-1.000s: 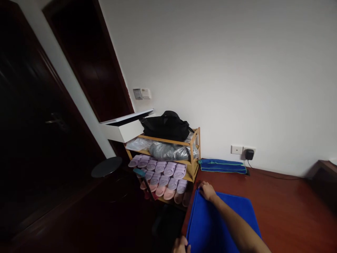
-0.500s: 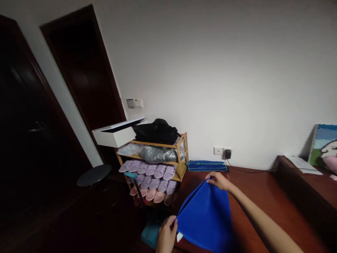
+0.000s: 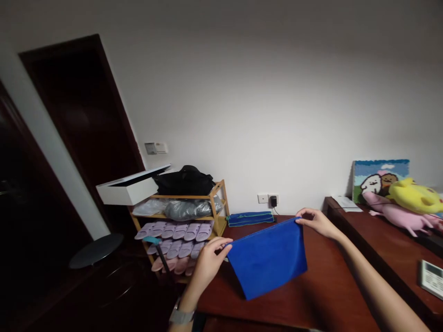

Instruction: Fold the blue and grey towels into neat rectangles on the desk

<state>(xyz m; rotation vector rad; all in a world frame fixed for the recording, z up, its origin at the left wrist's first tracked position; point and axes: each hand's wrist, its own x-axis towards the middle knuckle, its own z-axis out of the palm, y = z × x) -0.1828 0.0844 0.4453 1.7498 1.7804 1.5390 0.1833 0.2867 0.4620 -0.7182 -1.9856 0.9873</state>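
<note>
A plain blue cloth (image 3: 268, 258) with a stitched top edge hangs stretched between my two hands over the red-brown wooden table (image 3: 332, 281). My left hand (image 3: 211, 258) pinches its left upper corner between thumb and fingers. At the right upper corner, my right hand (image 3: 316, 222) pinches the cloth the same way. The lower edge slants, lower at the left than at the right. Beyond it, against the wall, lies a folded stack of blue cloths with green edging (image 3: 251, 218).
Left of the table stands a wooden rack (image 3: 218, 203) with slippers, a black bag (image 3: 187, 180) and a white box (image 3: 121, 193). A dark round stool (image 3: 97, 251) is farther left. Plush toys (image 3: 415, 196) and a white calculator-like device (image 3: 432, 278) lie on the raised surface at right.
My left hand has risen, and the cloth's top edge is now pulled nearly level and taut. The view has turned right, bringing the plush toys and white device into sight.
</note>
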